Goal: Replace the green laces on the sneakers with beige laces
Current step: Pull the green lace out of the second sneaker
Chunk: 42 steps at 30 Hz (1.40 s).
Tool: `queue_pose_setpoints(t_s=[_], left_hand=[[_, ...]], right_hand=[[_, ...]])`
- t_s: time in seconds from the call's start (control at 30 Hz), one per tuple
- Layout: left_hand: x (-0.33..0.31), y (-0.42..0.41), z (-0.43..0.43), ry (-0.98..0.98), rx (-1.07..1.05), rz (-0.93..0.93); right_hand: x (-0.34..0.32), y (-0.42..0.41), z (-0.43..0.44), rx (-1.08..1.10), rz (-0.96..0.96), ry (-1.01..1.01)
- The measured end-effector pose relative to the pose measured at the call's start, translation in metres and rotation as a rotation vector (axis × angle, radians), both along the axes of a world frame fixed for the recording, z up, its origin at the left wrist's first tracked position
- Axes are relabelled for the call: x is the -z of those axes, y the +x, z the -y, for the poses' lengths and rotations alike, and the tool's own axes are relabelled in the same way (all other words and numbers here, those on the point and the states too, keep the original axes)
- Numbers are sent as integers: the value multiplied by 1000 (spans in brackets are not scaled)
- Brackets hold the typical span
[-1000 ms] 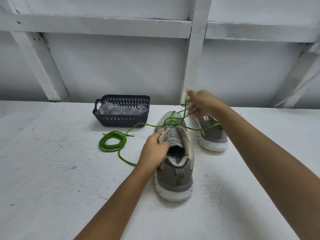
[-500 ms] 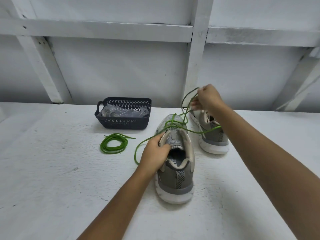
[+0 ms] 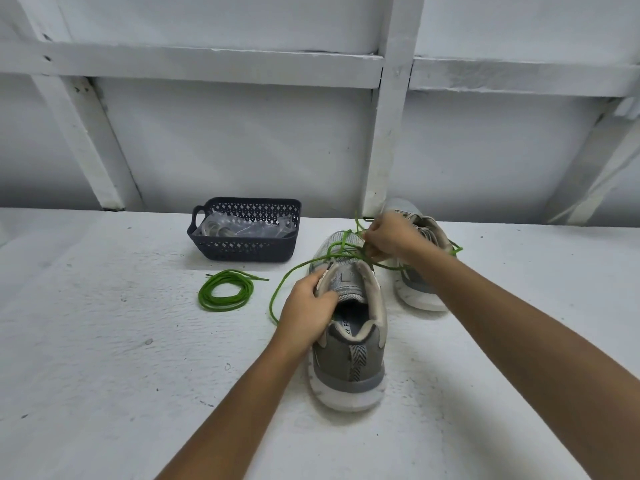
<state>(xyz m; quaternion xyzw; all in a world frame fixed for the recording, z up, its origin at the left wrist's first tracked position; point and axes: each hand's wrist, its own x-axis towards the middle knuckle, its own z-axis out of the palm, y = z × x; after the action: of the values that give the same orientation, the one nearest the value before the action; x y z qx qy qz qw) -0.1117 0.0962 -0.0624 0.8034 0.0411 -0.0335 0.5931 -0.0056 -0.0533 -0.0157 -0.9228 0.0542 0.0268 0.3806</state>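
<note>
Green lace (image 3: 294, 270) pinched between right-hand fingers (image 3: 375, 239).

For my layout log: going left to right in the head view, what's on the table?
Coiled loose green shoelace → near grey mesh sneaker with white sole, gripped by the left hand → far grey sneaker, behind the right hand pinching the threaded green lace. Dark plastic basket omitted: overlaps the coil.

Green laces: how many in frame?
2. A coiled lace on the table in front of the basket; a threaded lace in the near sneaker, pinched by the right hand. Far sneaker partly hidden.
</note>
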Motion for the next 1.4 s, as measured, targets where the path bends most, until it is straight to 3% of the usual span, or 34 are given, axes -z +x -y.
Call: queue_pose_setpoints(t_s=[0.1, 0.17, 0.23, 0.33, 0.4, 0.47, 0.5, 0.7, 0.8, 0.87, 0.93, 1.0, 1.1, 1.13, 1.27, 1.33, 1.4], left_hand=[[-1, -2, 0, -26, 14, 14], [-2, -2, 0, -27, 15, 24], [-1, -2, -1, -27, 9, 16], [0, -2, 0, -23, 6, 17], [-1, -2, 0, -22, 10, 26], [-2, -2, 0, -20, 13, 33], [-2, -2, 0, -19, 15, 36], [0, -2, -1, -27, 16, 10], [-1, -2, -1, -37, 14, 7], [-3, -4, -2, -39, 12, 3], [-4, -4, -2, -38, 9, 0], [-4, -4, -1, -35, 8, -2], [-5, -4, -1, -24, 4, 7], [-5, -4, -1, -23, 7, 10], [-3, -4, -2, -40, 10, 9], [-3, -4, -2, -48, 14, 5], [-2, -4, -2, -41, 17, 9]], right_hand=[[-26, 9, 14, 182, 114, 376], [-44, 13, 22, 276, 264, 484], [-45, 12, 20, 296, 295, 517], [-16, 4, 9, 184, 48, 387], [0, -5, 3, 30, -80, 75], [8, -10, -1, -74, -14, -270], [11, -6, 0, -65, 31, -319], [-12, 16, 9, 197, 152, 210], [-30, 17, 13, 294, 325, 272], [-27, 9, 8, 264, 255, 287], [-14, -1, 3, 151, 71, 201], [-3, -10, 0, 19, -39, -27], [7, -9, -4, -29, 25, -261], [8, -4, -2, -6, 31, -208], [-12, 10, 4, 211, 141, 307], [-22, 10, 7, 267, 233, 373], [-19, 9, 5, 253, 202, 349]])
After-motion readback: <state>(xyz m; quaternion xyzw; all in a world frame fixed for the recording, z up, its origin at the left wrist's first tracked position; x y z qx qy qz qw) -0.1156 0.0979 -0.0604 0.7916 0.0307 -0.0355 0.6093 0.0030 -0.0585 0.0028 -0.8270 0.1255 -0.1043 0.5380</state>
